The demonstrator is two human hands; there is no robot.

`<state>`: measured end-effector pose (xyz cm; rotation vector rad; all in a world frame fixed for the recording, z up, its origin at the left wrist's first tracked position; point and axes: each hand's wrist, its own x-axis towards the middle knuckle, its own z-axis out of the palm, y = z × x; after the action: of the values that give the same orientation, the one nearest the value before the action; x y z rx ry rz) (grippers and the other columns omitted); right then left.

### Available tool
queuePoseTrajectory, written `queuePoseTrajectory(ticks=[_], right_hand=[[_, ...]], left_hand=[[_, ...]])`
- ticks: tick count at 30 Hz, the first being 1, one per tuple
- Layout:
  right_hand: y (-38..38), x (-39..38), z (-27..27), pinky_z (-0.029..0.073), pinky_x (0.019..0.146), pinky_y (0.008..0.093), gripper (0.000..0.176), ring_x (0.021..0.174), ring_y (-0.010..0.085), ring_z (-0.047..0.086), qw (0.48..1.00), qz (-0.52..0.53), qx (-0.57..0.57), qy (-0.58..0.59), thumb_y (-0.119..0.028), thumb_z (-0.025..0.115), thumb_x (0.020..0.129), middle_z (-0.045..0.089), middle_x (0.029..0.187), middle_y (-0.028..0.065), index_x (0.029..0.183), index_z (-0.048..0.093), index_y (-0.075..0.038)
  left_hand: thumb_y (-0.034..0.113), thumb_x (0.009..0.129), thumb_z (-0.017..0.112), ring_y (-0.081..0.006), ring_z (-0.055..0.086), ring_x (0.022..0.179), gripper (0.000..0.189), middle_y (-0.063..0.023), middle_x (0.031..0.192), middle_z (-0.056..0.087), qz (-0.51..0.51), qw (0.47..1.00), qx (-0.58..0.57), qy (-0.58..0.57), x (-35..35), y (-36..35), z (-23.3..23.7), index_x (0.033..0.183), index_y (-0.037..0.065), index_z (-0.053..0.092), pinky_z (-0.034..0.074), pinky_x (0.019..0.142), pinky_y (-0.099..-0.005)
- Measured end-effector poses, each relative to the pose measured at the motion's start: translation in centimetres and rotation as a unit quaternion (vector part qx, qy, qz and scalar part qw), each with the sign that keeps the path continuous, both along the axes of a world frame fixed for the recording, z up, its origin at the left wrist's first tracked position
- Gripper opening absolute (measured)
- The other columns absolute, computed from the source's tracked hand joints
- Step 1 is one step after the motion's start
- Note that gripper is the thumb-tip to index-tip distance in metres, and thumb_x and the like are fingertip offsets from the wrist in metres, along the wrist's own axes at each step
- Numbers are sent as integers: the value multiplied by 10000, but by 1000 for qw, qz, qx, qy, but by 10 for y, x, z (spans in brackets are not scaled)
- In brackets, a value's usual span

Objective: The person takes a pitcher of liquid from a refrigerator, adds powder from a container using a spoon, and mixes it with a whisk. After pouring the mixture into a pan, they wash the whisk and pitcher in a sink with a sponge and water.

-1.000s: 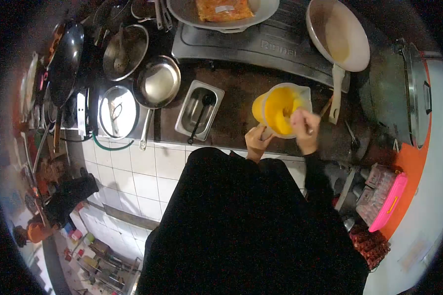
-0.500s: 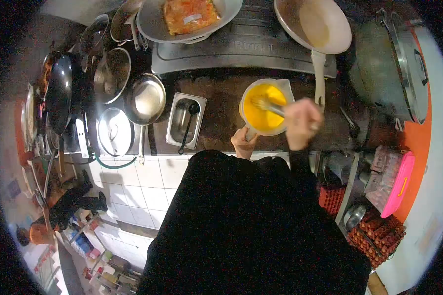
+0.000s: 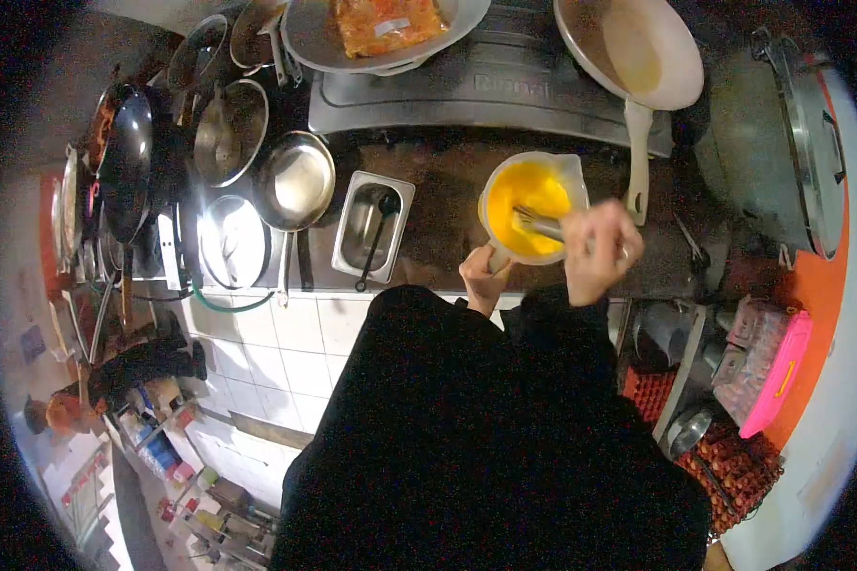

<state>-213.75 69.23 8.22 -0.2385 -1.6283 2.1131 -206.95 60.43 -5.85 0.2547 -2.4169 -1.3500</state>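
Observation:
A white pouring jug (image 3: 575, 177) stands on the dark counter with yellow liquid (image 3: 528, 181) inside, which looks like beaten egg. My left hand (image 3: 484, 276) is closed round the jug's handle at its near side. In my right hand (image 3: 602, 249), blurred by motion, is a whisk (image 3: 543, 226). Its wires dip into the liquid, and the handle leans over the jug's right rim. Left of the jug sits a steel container (image 3: 357, 228) with a black ladle (image 3: 379, 238) lying in it.
Behind the jug is a gas stove (image 3: 428, 100), with a pan (image 3: 305, 43) holding a packed orange-red food bag and a white frying pan (image 3: 674, 71). Several pans, including a steel one (image 3: 297, 181), crowd the left. A large pot (image 3: 752, 143) stands right. Another person (image 3: 152, 371) is lower left.
The whisk has shifted within the liquid, its wires now nearer the jug's middle. My right hand has moved slightly with it. The whole view has shifted a little.

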Motion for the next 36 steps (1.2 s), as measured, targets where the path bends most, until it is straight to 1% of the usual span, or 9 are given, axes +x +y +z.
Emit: queuePoseTrajectory(ticks=[5, 8, 16, 20, 22, 26, 31, 34, 36], right_hand=[[-3, 4, -27, 273, 371, 192, 243, 366, 92, 368, 962, 99, 249, 45, -103, 412, 776, 400, 444, 24, 541, 389, -47], [8, 14, -2, 324, 428, 210, 171, 467, 99, 416, 987, 105, -102, 67, -101, 456, 740, 423, 505, 25, 575, 432, -62], [13, 22, -19, 351, 445, 202, 169, 484, 118, 426, 995, 55, 5, 79, -95, 413, 779, 461, 549, 34, 625, 441, -31], [0, 10, -11, 335, 409, 197, 157, 489, 104, 400, 917, 206, 341, 13, -46, 401, 749, 398, 513, 31, 594, 378, -40], [8, 12, 8, 331, 403, 207, 201, 486, 101, 399, 997, 61, -45, -2, -78, 427, 744, 412, 509, 27, 552, 374, -52], [-15, 22, -34, 312, 365, 219, 204, 412, 79, 381, 946, 45, 313, 77, -87, 451, 727, 438, 508, 26, 538, 388, -41], [3, 16, -12, 346, 423, 202, 208, 424, 89, 379, 994, 69, -41, 68, -110, 433, 750, 369, 463, -11, 555, 433, -35], [-4, 20, -20, 325, 392, 192, 158, 449, 69, 389, 954, 179, 229, -72, -126, 438, 773, 395, 526, -8, 639, 448, -44], [-3, -6, -3, 312, 388, 190, 135, 449, 68, 382, 980, 3, -168, -104, -127, 431, 777, 385, 524, -14, 666, 445, -51]], left_hand=[[110, 483, 660, -284, 459, 495, 246, -129, 541, 456, 3, 999, 35, 0, -5, 3, -1, 623, 24, 477, 351, 427, -320], [131, 499, 662, -285, 457, 500, 250, -129, 536, 444, -6, 999, 40, -10, -4, 0, 0, 614, 25, 467, 352, 436, -326], [103, 506, 659, -250, 536, 561, 265, -127, 636, 532, -7, 999, 42, -7, 3, 1, -10, 728, 24, 539, 417, 503, -285], [128, 526, 660, -305, 474, 551, 254, -140, 577, 471, -16, 996, 87, -30, 4, 1, -7, 690, 13, 504, 373, 467, -333], [124, 528, 659, -303, 480, 560, 260, -143, 586, 477, -16, 995, 86, -54, 15, 1, 0, 712, 17, 511, 379, 481, -331], [116, 536, 654, -298, 493, 580, 286, -151, 604, 488, -19, 995, 86, -55, 5, -1, 5, 770, 23, 518, 389, 510, -331], [103, 533, 648, -290, 494, 560, 265, -145, 603, 491, -23, 997, 61, -48, 0, -4, 4, 747, 18, 516, 383, 484, -318], [100, 525, 651, -293, 478, 555, 267, -135, 577, 478, -32, 994, 88, -53, -3, -2, 6, 746, 37, 514, 371, 476, -341], [98, 518, 654, -286, 480, 551, 288, -132, 591, 490, -28, 995, 95, -18, 0, -3, 16, 769, 37, 526, 376, 479, -332]])
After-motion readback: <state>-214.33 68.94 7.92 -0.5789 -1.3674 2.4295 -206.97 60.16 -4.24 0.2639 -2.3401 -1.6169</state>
